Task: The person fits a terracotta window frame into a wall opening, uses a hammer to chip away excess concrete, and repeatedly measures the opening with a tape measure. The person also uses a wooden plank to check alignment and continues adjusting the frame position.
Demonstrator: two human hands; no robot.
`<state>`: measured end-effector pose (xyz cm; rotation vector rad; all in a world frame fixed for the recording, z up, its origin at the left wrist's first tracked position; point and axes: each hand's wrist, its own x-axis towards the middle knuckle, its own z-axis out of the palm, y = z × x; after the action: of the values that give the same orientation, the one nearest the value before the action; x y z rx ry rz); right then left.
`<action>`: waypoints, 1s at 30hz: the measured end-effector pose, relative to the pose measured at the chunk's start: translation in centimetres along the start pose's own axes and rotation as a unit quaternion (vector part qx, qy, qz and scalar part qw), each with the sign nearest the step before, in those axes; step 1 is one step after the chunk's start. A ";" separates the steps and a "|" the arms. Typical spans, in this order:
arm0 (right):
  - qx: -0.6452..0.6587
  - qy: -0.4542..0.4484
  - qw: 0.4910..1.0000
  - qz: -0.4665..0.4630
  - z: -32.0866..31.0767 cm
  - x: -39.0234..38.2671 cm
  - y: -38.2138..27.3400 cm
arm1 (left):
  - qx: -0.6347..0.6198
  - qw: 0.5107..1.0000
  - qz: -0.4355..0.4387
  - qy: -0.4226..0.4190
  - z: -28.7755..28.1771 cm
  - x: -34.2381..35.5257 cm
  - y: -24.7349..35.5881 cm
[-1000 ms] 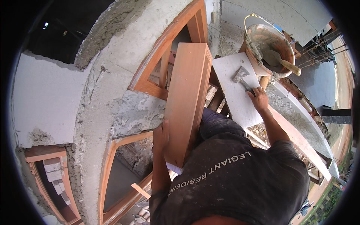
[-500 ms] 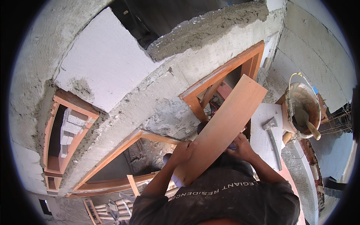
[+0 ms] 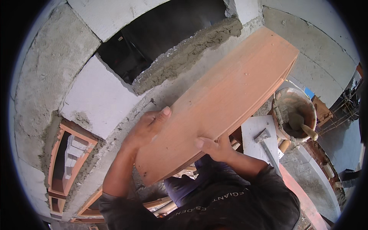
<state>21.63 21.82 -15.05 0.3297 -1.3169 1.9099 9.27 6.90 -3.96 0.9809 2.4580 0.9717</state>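
Both my hands hold a wide, reddish-brown wooden frame (image 3: 226,92) raised in front of me, its flat face turned up and a grooved edge along its right side. My left hand (image 3: 149,128) grips the far-left long edge near the lower end, thumb on the face. On the near edge, my right hand (image 3: 219,147) has its thumb over the face and its other fingers underneath, partly hidden. Just beyond the frame is a dark wall opening with a bed of wet mortar (image 3: 188,55) on its sill; the frame's upper end reaches close to it.
A bucket (image 3: 276,124) with mortar and a wooden-handled trowel (image 3: 297,122) stands at right. A hatchet-like hammer (image 3: 264,141) lies on a white block (image 3: 249,126). Another wooden frame (image 3: 78,140) is set in the wall at left, below a white block (image 3: 99,96).
The wooden frame has been lifted up and away from me, nearer the wall opening, and tilted so its grooved edge shows. Both hands rose with it; the view has shifted.
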 end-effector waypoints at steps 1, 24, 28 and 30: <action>0.040 0.006 0.997 0.062 0.3 2.6 -1.8 | -0.055 0.998 0.000 0.017 -2.6 1.1 4.0; 0.157 0.024 0.987 0.010 0.7 23.5 -4.7 | -0.082 0.804 0.208 0.551 2.3 5.1 1.8; 0.158 0.018 0.987 0.031 0.7 24.4 -4.8 | -0.118 0.803 0.203 0.547 2.4 5.4 2.3; 0.142 -0.001 0.989 0.042 0.4 24.9 -4.2 | -0.119 0.801 0.207 0.550 2.5 5.6 2.1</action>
<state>8.01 33.33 2.92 0.4231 -1.0727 2.1744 7.56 13.13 -4.48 1.0401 2.8051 2.5147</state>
